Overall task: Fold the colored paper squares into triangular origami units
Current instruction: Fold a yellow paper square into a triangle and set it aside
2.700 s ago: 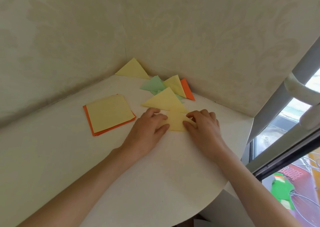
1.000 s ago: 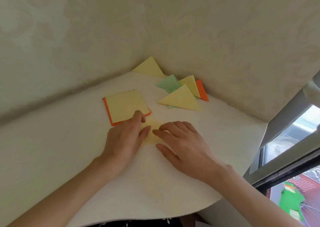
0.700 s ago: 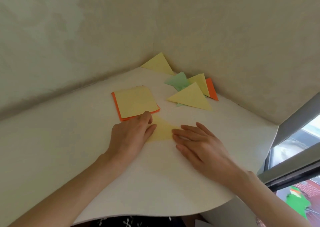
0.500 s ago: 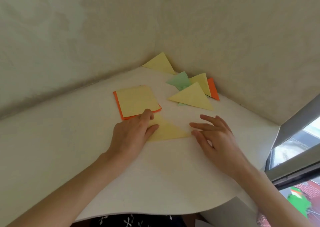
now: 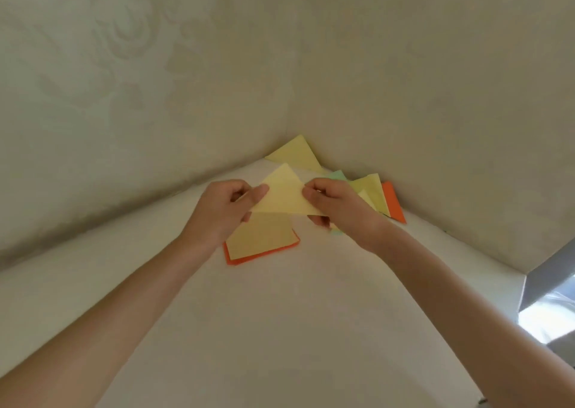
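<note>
Yellow triangle (image 5: 284, 194) held up; left hand (image 5: 222, 211), right hand (image 5: 337, 208) fingers pinching opposite corners.

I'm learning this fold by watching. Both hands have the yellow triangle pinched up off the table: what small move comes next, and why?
Probably carry the yellow triangle to the right and lay it with the folded triangles by the wall. It looks fully folded, the left hand and right hand pinch its sides, and a stack of squares waits below.
</note>
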`<state>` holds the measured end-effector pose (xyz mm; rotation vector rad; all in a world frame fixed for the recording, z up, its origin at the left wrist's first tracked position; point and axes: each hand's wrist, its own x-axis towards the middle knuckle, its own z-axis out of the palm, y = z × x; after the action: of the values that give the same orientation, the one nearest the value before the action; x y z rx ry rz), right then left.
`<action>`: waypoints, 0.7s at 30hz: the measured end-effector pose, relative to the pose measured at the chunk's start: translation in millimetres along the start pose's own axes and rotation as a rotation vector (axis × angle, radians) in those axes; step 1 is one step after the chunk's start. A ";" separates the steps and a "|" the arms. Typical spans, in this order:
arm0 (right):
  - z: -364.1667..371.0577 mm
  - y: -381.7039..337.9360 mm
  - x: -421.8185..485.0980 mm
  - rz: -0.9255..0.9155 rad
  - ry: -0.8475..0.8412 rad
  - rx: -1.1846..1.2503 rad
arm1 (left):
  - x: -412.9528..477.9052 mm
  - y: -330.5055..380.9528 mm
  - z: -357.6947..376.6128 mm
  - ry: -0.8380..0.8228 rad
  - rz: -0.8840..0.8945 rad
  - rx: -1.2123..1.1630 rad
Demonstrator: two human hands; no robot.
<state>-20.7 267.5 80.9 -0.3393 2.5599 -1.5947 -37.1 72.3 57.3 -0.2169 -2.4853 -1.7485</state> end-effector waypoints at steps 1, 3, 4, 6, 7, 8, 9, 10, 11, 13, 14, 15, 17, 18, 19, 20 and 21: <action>-3.2 -2.0 16.0 0.003 0.016 -0.010 | 14.6 -1.6 -3.8 0.060 -0.009 -0.018; -11.2 -3.4 51.8 0.011 0.136 -0.023 | 35.4 -8.0 -10.7 0.169 0.017 0.055; -15.5 -1.0 71.9 0.026 0.201 -0.034 | 40.9 -12.3 -13.7 0.189 0.036 0.143; -21.9 10.7 114.3 0.097 0.275 -0.088 | 38.7 -21.8 -15.5 0.132 0.088 0.327; -22.7 19.0 134.2 0.150 0.292 -0.124 | 34.5 -28.0 -14.0 0.077 0.132 0.405; -22.3 27.7 151.9 0.211 0.311 -0.174 | 30.0 -34.1 -11.7 0.020 0.177 0.474; -20.3 35.6 166.0 0.265 0.333 -0.233 | 26.3 -39.6 -9.2 -0.025 0.214 0.526; -17.8 41.3 175.8 0.310 0.355 -0.301 | 24.0 -43.5 -7.3 -0.053 0.240 0.555; -15.3 43.8 181.1 0.341 0.364 -0.381 | 23.5 -46.1 -6.6 -0.069 0.249 0.561; -10.9 46.5 186.1 0.328 0.358 -0.601 | 23.5 -50.5 -6.1 -0.091 0.238 0.552; -9.0 46.7 185.7 0.303 0.347 -0.760 | 22.6 -51.7 -5.7 -0.104 0.241 0.558; -6.2 45.4 184.6 0.277 0.336 -0.940 | 21.6 -53.1 -5.3 -0.121 0.256 0.568; -2.0 44.9 184.3 0.219 0.325 -1.223 | 20.0 -56.3 -5.5 -0.152 0.304 0.586; -1.5 46.0 184.8 0.180 0.321 -1.288 | 19.2 -57.5 -6.4 -0.159 0.327 0.588; -1.5 47.8 185.5 0.112 0.299 -1.314 | 18.2 -59.3 -7.8 -0.161 0.344 0.581; -2.8 50.0 185.9 0.021 0.236 -1.313 | 17.0 -60.7 -9.0 -0.160 0.358 0.572; -5.4 51.9 184.9 -0.065 0.135 -1.301 | 15.6 -61.6 -10.2 -0.161 0.377 0.566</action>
<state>-208.0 249.1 41.9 -0.3794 3.2964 0.2829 -63.0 43.1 6.1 -0.7343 -2.6964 -0.8787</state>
